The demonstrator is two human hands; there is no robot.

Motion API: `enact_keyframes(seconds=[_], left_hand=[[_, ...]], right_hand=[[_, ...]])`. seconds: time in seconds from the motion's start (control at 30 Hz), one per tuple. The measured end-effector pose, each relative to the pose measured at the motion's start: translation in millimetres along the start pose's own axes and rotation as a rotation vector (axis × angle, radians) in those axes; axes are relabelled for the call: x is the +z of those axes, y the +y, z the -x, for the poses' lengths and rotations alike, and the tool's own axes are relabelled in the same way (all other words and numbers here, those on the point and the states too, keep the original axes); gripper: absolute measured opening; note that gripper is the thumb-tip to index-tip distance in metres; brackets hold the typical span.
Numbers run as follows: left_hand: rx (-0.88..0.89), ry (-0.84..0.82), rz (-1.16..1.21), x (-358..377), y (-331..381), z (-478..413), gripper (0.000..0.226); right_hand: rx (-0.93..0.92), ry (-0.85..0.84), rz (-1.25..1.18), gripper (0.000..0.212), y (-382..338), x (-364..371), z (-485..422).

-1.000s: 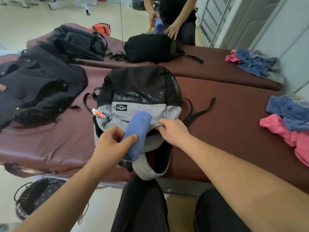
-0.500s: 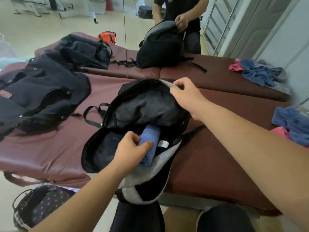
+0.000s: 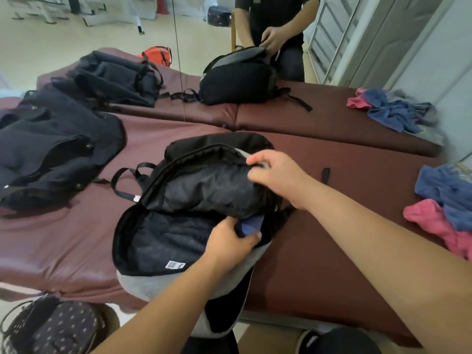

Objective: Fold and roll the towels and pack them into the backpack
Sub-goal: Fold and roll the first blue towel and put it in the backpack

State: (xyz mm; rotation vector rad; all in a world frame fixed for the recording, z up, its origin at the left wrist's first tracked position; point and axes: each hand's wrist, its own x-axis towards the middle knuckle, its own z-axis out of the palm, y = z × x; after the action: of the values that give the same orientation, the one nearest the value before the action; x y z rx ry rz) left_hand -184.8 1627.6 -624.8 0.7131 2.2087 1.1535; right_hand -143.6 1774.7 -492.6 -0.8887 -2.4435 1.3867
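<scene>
- Right hand (image 3: 274, 175) pinches the flap (image 3: 212, 185) up, keeping the backpack (image 3: 163, 238) open at the bench's (image 3: 319, 264) near edge.
- Left hand (image 3: 229, 242) grips the rolled towel (image 3: 249, 226), tucking it inside.

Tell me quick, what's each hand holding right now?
Left hand: grips the blue towel inside the backpack.
Right hand: pinches the backpack's raised flap.

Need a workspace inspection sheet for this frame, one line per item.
surface: maroon padded table, backpack lies open on it
job's things: rolled blue towel partly inside backpack; loose towels heaped at right
clutter: dark bags at left; dotted bag on floor
grips: left hand grips the towel; right hand pinches the backpack's lifted flap
cables: nothing seen
surroundings: mirror behind the table
</scene>
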Motion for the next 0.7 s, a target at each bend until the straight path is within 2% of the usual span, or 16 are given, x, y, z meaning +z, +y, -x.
enact_keyframes(seconds=[0.1, 0.13, 0.17, 0.2, 0.27, 0.3, 0.37, 0.43, 0.47, 0.53, 0.7], left_hand=[[-0.028, 0.027, 0.015, 4.5, -9.1, 3.3, 0.044], [-0.041, 0.061, 0.075, 6.1, -10.2, 3.4, 0.041], [-0.068, 0.108, 0.169, 8.9, -11.0, 2.1, 0.036], [-0.099, 0.156, 0.281, 11.8, -9.7, 1.5, 0.029], [-0.165, 0.264, 0.484, 16.7, -3.9, 1.6, 0.024], [-0.179, 0.294, 0.546, 18.0, -0.9, 1.6, 0.031], [-0.173, 0.305, 0.545, 21.3, -1.8, -0.6, 0.06], [-0.14, 0.28, 0.5, 24.3, -4.0, -3.9, 0.086], [-0.119, 0.264, 0.484, 26.0, -3.8, -6.3, 0.092], [-0.082, 0.234, 0.455, 30.0, 0.6, -15.2, 0.097], [-0.064, 0.16, 0.357, 34.6, 11.9, -61.8, 0.1]], right_hand=[[-0.032, -0.276, 0.395, 0.108, 31.3, 4.7, 7.9], [-0.078, -0.313, 0.523, 0.124, 42.4, 7.1, 8.5], [-0.15, -0.317, 0.65, 0.126, 54.7, 9.5, 7.1], [-0.219, -0.306, 0.738, 0.114, 67.2, 10.9, 3.9], [-0.261, -0.246, 0.764, 0.071, 80.8, 10.2, -1.4], [-0.24, -0.203, 0.735, 0.053, 83.2, 8.7, -4.1], [-0.179, -0.116, 0.679, 0.035, 84.5, 4.6, -12.4], [-0.113, -0.035, 0.658, 0.027, 84.7, -1.3, -25.1], [-0.07, -0.016, 0.651, 0.024, 85.4, -3.5, -31.7], [0.018, 0.019, 0.629, 0.022, 90.3, -4.2, -43.8], [0.203, 0.207, 0.501, 0.032, 106.6, -0.4, -73.0]])
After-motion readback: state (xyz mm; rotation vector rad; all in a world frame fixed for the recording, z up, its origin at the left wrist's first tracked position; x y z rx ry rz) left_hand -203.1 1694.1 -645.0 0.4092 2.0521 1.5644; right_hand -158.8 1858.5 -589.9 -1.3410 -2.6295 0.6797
